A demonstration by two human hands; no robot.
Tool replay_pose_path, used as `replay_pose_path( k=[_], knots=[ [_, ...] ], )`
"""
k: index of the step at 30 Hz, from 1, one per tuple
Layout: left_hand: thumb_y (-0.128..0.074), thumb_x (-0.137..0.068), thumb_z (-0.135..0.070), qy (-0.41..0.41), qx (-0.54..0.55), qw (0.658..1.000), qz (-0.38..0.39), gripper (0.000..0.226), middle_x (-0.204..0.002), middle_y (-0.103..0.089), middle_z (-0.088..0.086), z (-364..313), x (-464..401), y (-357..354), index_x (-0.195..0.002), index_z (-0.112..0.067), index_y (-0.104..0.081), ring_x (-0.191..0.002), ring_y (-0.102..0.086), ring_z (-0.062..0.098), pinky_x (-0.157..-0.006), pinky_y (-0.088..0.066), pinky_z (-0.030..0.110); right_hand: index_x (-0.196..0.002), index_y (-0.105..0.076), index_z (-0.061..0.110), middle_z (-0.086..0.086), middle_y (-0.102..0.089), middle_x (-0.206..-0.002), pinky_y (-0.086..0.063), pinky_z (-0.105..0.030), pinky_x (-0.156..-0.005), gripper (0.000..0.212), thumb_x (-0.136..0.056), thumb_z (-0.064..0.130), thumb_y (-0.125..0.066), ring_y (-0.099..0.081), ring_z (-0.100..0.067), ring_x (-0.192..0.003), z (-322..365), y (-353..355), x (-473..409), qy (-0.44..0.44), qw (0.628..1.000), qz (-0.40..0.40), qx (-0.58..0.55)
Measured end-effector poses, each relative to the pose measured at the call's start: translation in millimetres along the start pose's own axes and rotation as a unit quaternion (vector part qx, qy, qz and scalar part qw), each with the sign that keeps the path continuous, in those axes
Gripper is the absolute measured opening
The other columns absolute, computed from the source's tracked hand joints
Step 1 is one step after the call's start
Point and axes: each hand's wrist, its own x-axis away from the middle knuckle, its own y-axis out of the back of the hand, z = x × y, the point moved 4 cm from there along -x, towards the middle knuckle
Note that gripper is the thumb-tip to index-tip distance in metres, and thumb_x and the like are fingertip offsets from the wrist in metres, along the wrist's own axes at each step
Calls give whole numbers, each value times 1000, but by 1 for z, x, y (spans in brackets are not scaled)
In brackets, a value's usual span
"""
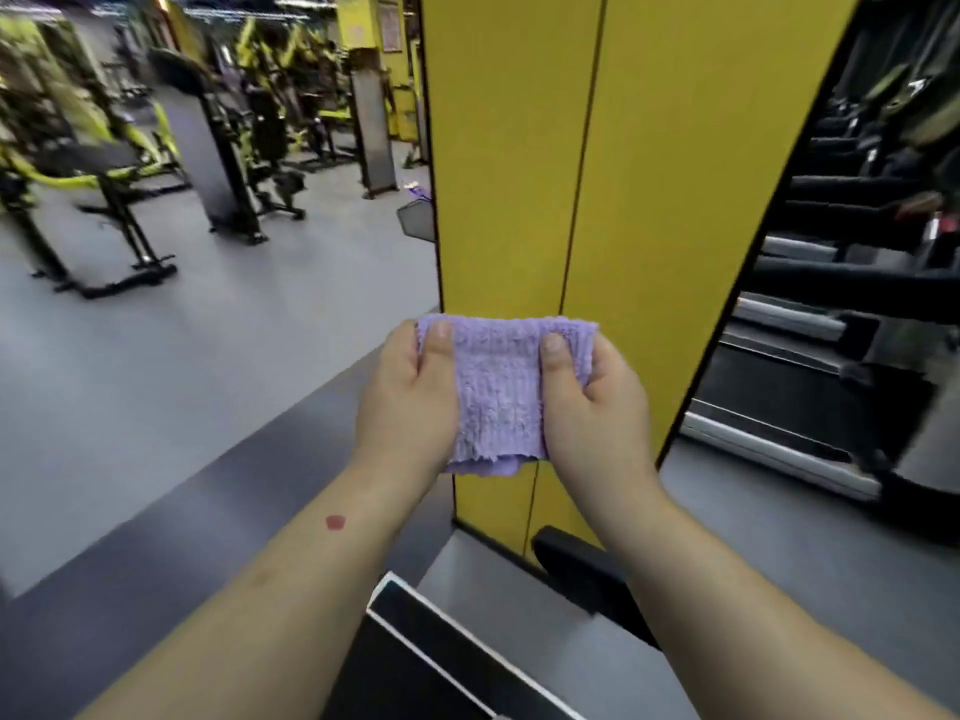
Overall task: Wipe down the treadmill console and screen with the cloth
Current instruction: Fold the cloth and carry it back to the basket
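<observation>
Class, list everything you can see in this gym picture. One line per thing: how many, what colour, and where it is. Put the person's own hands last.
cloth: one, lilac, folded, held up in the centre before the pillar
pillar: one, yellow with dark seams, centre, behind the cloth
weight machines: several, black and lime green, blurred, back left
floor: grey, with a darker strip nearer the person, left
treadmills: a row, black with silver edges, right; exact number unclear
black panel with white edge: one, bottom centre, beneath the arms; what it belongs to cannot be told
left hand: one, thumb on top, pinches the cloth's left edge
right hand: one, thumb on top, pinches the cloth's right edge
</observation>
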Motion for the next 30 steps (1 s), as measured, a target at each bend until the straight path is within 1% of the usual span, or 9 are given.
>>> replay_pose_path(
  k=[1, 4, 8, 12, 15, 19, 22, 26, 30],
  knots=[
    [-40, -100, -53, 2, -1, 1000, -23, 32, -89, -71, -8, 7, -9, 25, -98, -32, -64, -84, -71, 20, -69, -61, 45, -94, -67, 21, 6, -70, -83, -44, -15, -59, 19, -105, 28, -53, -57, 2, -70, 2, -28, 0, 2, 1000, 20, -6],
    [-42, -105, -43, 13, 12, 997, -81, 30, -93, -71, -4, 29, -34, 98, -100, -25, -66, -83, -70, 17, -61, -61, 36, -93, -66, 23, 9, -69, -83, -45, -18, -61, 20, -105, 30, -52, -58, 1, -71, 8, -114, 3, 10, 996, 83, -14],
    [-43, -105, -42, 19, -4, 989, -143, 29, -87, -70, -6, 64, -72, 193, -93, -26, -64, -84, -68, 15, -75, -60, 46, -88, -65, 22, 2, -67, -80, -46, -26, -62, 24, -106, 31, -52, -56, -5, -70, 15, -231, 10, 14, 988, 151, -24],
    [-42, -106, -40, 25, -24, 984, -174, 30, -89, -66, 4, 95, -116, 274, -91, -22, -60, -70, -56, 7, -68, -51, 32, -86, -63, 25, 9, -66, -77, -44, -15, -56, 24, -105, 33, -52, -56, -4, -66, 24, -333, 14, -8, 980, 198, -33],
    [-42, -106, -40, 33, -23, 979, -202, 30, -90, -67, 2, 110, -143, 322, -93, -20, -61, -73, -58, 9, -74, -54, 37, -92, -65, 21, 5, -70, -85, -44, -11, -57, 23, -105, 34, -51, -61, -5, -72, 34, -394, 12, -5, 975, 220, -28],
    [-42, -106, -41, 42, -27, 974, -223, 29, -89, -67, -1, 128, -172, 365, -94, -23, -62, -76, -62, 13, -77, -55, 40, -95, -67, 22, 5, -72, -88, -47, -13, -60, 22, -105, 34, -52, -64, -7, -78, 35, -455, 7, -6, 969, 245, -37],
    [-42, -106, -41, 51, -30, 970, -235, 29, -91, -68, -1, 141, -198, 386, -94, -24, -62, -82, -63, 16, -78, -56, 39, -95, -67, 23, 6, -72, -88, -52, -21, -66, 21, -105, 35, -52, -65, -7, -79, 29, -496, -5, -10, 963, 264, -45],
    [-42, -107, -41, 59, -42, 966, -249, 29, -91, -67, -2, 162, -247, 410, -94, -25, -62, -72, -59, 2, -71, -53, 29, -89, -65, 20, 4, -71, -83, -47, -15, -60, 23, -104, 33, -54, -58, -1, -68, 22, -553, -31, -4, 960, 275, -51],
    [-42, -106, -41, 53, -50, 963, -261, 28, -86, -66, -7, 182, -319, 433, -91, -27, -62, -69, -59, 0, -68, -51, 29, -90, -66, 18, 1, -72, -86, -53, -29, -70, 25, -104, 36, -55, -65, -14, -77, 13, -622, -73, 3, 956, 288, -57]
  ],
)
